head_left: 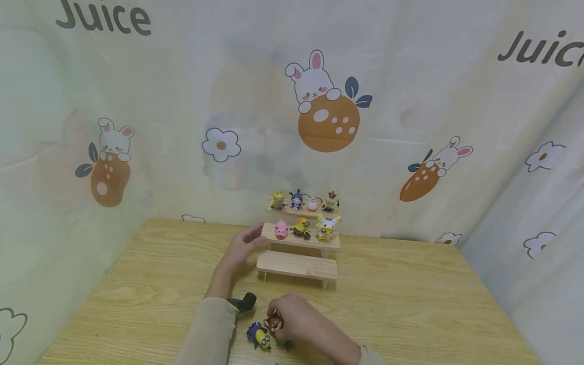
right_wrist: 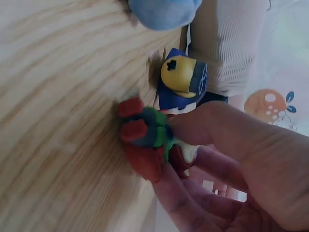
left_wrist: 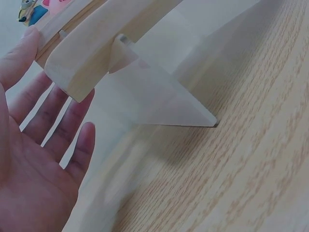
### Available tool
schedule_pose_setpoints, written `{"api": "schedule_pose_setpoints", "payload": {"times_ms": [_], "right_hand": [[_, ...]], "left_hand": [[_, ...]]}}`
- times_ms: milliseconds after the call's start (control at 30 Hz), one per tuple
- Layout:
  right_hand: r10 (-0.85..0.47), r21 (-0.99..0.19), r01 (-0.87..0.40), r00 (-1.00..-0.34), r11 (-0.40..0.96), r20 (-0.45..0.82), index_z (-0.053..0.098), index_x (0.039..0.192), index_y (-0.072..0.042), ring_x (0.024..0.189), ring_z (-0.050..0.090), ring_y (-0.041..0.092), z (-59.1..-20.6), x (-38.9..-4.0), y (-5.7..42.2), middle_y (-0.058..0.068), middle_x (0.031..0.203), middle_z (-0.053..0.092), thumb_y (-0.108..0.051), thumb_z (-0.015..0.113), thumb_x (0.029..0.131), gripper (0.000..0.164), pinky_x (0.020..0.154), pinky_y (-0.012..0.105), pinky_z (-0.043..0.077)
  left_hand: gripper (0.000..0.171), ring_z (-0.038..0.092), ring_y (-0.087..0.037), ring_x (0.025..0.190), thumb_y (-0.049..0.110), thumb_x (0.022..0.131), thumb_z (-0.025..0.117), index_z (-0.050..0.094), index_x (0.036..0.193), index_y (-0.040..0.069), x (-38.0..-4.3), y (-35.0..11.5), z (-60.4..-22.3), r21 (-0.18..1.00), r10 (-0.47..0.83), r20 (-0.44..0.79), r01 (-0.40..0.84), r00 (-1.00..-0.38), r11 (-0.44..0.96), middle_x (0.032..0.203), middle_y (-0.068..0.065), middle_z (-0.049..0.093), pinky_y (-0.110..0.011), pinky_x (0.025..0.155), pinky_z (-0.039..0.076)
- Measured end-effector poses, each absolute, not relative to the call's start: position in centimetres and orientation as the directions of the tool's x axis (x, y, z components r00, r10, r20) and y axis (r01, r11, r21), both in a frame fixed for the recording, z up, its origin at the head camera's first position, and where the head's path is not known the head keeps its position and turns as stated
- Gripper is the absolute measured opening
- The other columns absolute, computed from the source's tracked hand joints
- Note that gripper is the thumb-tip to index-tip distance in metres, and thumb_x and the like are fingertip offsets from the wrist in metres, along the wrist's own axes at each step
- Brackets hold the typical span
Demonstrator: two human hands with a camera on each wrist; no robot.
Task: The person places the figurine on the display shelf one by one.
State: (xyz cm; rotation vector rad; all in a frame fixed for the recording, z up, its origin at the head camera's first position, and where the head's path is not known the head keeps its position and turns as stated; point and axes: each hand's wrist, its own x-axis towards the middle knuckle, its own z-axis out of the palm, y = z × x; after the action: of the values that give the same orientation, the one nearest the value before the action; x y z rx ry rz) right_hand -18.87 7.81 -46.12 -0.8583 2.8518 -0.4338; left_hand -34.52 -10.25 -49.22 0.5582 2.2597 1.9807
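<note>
My left hand (head_left: 239, 248) holds the left end of the middle tier of a wooden tiered display stand (head_left: 296, 264), with thumb and fingers on either side of the wood (left_wrist: 72, 63). My right hand (head_left: 301, 319) pinches a small red and green toy figurine (right_wrist: 145, 130) low over the table; its red feet face the right wrist camera. Beside it lies a yellow and blue minion figurine (head_left: 260, 335). On the middle tier stand a pink pig figurine (head_left: 281, 230), a yellow figurine (head_left: 301, 228) and a white and yellow eared figurine (head_left: 326, 228).
Several figurines stand on the top tier (head_left: 303, 213). The lowest tier bears nothing. A black strap-like object (head_left: 246, 302) shows by the left sleeve. Near the minion, a light blue rounded thing (right_wrist: 164, 12) is partly in view. A printed curtain (head_left: 182, 101) hangs behind the wooden table (head_left: 401, 289).
</note>
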Motion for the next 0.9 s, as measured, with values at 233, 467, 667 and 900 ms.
{"api": "schedule_pose_setpoints", "payload": {"times_ms": [233,467,667,900], "right_hand": [[-0.474,-0.524,-0.411,-0.88,0.746,0.015,0.062,0.096,-0.016,0.07,0.052,0.0,-45.8,-19.8,8.5,-0.009,0.084,0.059,-0.008,0.079,0.066,0.036,0.061,0.015,0.047],[-0.334,-0.657,-0.401,-0.913,0.638,0.234,0.061,0.104,-0.008,0.073,0.062,0.006,-45.4,-21.3,9.1,0.004,0.096,0.061,-0.002,0.077,0.072,0.035,0.062,0.01,0.052],[-0.169,-0.7,-0.371,-0.924,0.611,0.342,0.064,0.108,-0.007,0.084,0.067,0.015,-45.1,-23.1,8.9,0.007,0.104,0.063,-0.004,0.077,0.075,0.036,0.07,0.013,0.054],[-0.042,-0.771,-0.316,-0.935,0.553,0.353,0.062,0.114,-0.007,0.093,0.066,0.019,-44.8,-25.1,8.4,0.007,0.109,0.059,-0.003,0.077,0.076,0.041,0.075,0.014,0.054]], "left_hand": [[0.056,0.044,-0.035,0.132,0.023,0.093,0.06,0.041,0.143,0.005,-33.8,-10.4,-48.1,0.977,0.347,0.159,0.198,-0.924,0.078,0.141,-0.021,0.047,-0.047,0.113,0.031],[0.056,0.045,-0.033,0.131,0.027,0.092,0.063,0.044,0.142,0.011,-35.2,-10.2,-50.2,0.976,0.318,0.181,0.209,-0.931,0.058,0.141,-0.017,0.049,-0.047,0.113,0.031],[0.055,0.048,-0.03,0.128,0.029,0.091,0.063,0.045,0.141,0.013,-35.3,-10.2,-50.3,0.975,0.314,0.185,0.215,-0.931,0.062,0.139,-0.015,0.052,-0.046,0.112,0.034],[0.054,0.048,-0.035,0.127,0.02,0.094,0.06,0.041,0.142,0.005,-34.0,-10.4,-48.3,0.97,0.361,0.196,0.233,-0.912,0.062,0.137,-0.021,0.051,-0.047,0.111,0.035]]}}
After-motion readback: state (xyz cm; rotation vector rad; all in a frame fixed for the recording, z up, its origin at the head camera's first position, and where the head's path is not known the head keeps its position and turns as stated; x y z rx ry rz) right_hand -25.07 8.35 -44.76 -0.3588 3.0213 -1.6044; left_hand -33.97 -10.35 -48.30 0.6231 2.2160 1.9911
